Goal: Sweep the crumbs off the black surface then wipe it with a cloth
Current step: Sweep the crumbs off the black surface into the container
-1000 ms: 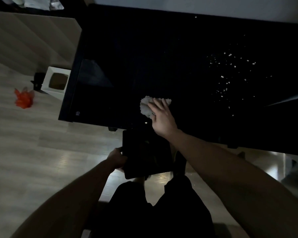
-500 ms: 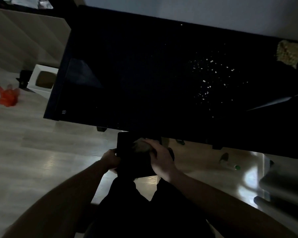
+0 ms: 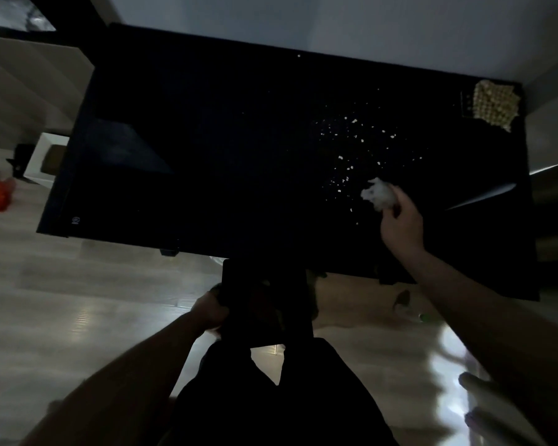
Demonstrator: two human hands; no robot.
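The right hand (image 3: 401,225) is pinching a white crumpled wad (image 3: 379,194) between curled fingers, resting it on the black surface (image 3: 207,140) just right of the scattered crumbs (image 3: 348,152); the wad is probably soft and light, best bunched from above. The left hand (image 3: 208,312) is gripping a dark flat tray (image 3: 264,304) below the near edge, its fingers wrapping the tray's side

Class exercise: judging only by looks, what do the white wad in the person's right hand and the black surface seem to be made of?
White wad: probably crumpled tissue or soft cloth; matte, fluffy, irregular edges, bunched in the right hand.
Black surface: smooth, hard, slightly glossy, perhaps lacquered board or glass; it carries a faint reflection at its left end.
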